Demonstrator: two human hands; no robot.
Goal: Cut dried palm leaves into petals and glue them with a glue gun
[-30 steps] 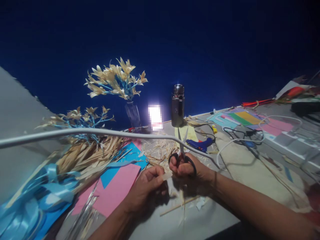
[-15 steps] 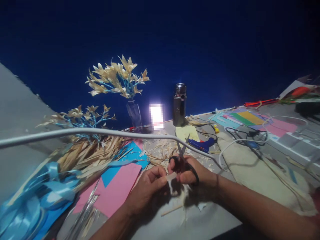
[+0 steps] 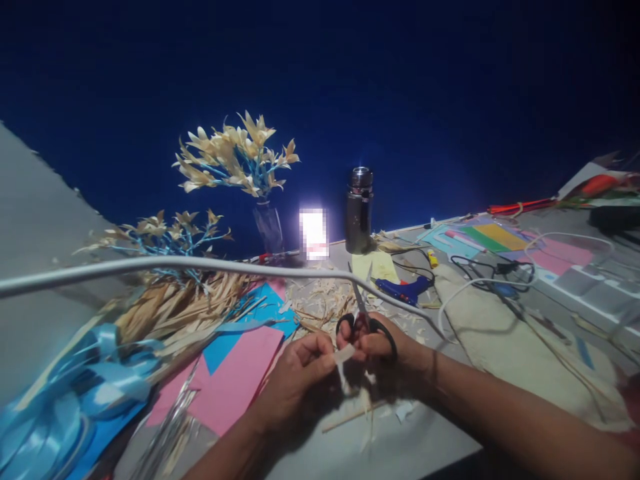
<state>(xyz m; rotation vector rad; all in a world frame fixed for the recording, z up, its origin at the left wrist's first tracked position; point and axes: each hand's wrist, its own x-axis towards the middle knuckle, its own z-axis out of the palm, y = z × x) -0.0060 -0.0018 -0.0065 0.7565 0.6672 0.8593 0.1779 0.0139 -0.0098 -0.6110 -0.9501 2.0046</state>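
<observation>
My left hand (image 3: pixel 307 367) pinches a small pale strip (image 3: pixel 344 355) between thumb and fingertips; its material is hard to make out, and a white end hangs below it. Close beside it, my right hand (image 3: pixel 383 347) has its fingers in the black handles of a pair of scissors (image 3: pixel 361 303). The blades point away from me and stand slightly apart, with nothing between them. Fingertips of my right hand come right up to the strip's right end. Under the hands lie a thin stick (image 3: pixel 350 419) and pale scraps on the grey table (image 3: pixel 310 447).
A thick white cable (image 3: pixel 240 267) crosses in front of me. Blue ribbon (image 3: pixel 55 413), pink paper (image 3: pixel 240 380) and dried husks (image 3: pixel 155 307) lie left. Behind stand a vase (image 3: pixel 269 227) of husk flowers and a dark flask (image 3: pixel 359 217). A blue glue gun (image 3: pixel 407 290) lies to the right.
The scissors have turned slightly and their blades have come closer together. My right thumb has drawn up and back a little; my left hand still holds the strip.
</observation>
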